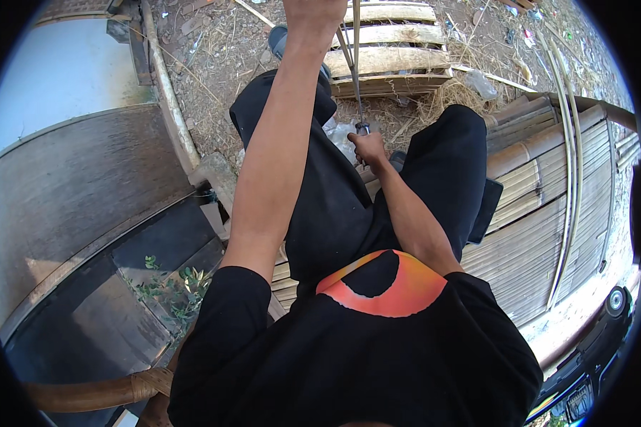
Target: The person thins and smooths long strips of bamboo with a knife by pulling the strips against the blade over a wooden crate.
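My right hand [369,148] is closed around the handle of a knife-like tool [359,92] with a long, thin dark blade, low between my knees. The blade points away from me, toward the top edge. Beside it, a thin strip [345,48] slants up toward my left hand [315,16]. That hand is stretched far forward, with its fingers cut off by the top edge, so its grip is hidden. Just beyond the tool stands a low slatted bamboo stand [395,58].
I sit on a bamboo-slat bench [527,213]; a dark flat object [486,211] lies by my right thigh. Long pale strips [571,142] cross the bench. At left are a wooden panel [85,199] and a leafy plant [174,292]. Straw and litter cover the ground [206,64].
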`<act>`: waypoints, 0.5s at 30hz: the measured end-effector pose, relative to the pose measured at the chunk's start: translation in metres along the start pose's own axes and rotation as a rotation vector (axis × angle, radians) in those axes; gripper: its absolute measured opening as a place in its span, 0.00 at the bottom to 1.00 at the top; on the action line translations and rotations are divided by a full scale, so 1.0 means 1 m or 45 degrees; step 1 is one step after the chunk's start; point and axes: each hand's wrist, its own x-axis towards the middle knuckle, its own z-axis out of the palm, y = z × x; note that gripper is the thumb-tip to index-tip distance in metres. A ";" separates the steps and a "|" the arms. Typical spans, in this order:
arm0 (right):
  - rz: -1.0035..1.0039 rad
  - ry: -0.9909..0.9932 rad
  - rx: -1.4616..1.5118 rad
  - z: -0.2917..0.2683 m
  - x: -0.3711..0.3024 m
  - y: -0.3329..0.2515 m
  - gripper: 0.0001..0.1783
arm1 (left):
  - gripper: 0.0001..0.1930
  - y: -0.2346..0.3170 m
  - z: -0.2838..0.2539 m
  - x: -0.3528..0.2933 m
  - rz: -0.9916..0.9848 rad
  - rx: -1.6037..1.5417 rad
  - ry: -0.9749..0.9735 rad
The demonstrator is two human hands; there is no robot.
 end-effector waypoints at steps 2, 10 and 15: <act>0.012 0.052 -0.098 0.001 0.002 0.003 0.18 | 0.20 0.000 0.001 0.000 0.002 -0.001 0.034; 0.051 0.058 -0.423 -0.014 0.017 -0.005 0.28 | 0.18 -0.007 -0.005 -0.003 0.157 -0.023 -0.062; 0.020 -0.002 -0.325 -0.019 0.010 -0.010 0.20 | 0.19 -0.011 0.000 0.002 0.142 -0.023 0.098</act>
